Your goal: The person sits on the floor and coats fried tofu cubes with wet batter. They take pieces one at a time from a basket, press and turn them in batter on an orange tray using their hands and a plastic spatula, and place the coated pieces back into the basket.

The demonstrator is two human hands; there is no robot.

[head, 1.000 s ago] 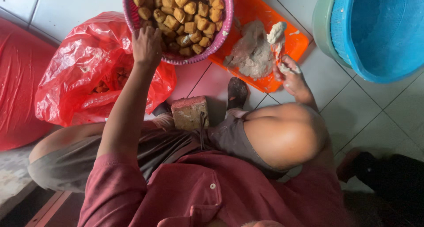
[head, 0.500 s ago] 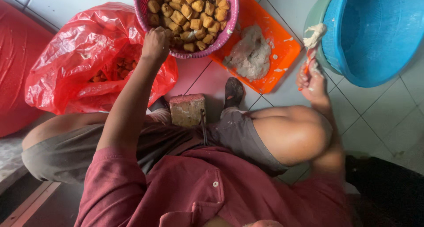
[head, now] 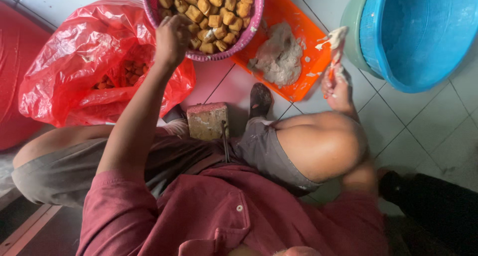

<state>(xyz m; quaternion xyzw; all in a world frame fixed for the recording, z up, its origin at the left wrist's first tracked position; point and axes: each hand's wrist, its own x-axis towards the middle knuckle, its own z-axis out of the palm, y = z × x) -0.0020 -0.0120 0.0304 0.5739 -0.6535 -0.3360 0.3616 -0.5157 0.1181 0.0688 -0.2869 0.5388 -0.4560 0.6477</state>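
My left hand (head: 172, 37) reaches forward to the near rim of a pink basket (head: 251, 24) full of golden-brown fried puffs (head: 216, 9). Its fingers are curled shut over the rim among the pieces. My right hand (head: 338, 89) is shut on an orange-handled spatula (head: 336, 42) whose tip carries whitish paste. The tip is held up between the orange tray (head: 298, 22) and the blue basin (head: 423, 32). A grey-white mound of paste (head: 279, 57) lies on the tray.
A red plastic bag (head: 79, 72) with more brown pieces lies open on the left. A small worn block (head: 206, 120) stands on the tiled floor between my knees, beside my sandalled foot (head: 260, 99). A dark-clothed leg (head: 433, 206) shows at lower right.
My right hand has lifted the spatula with paste off the mound on the tray and moved it right, toward the blue basin. My left hand stays at the basket rim.
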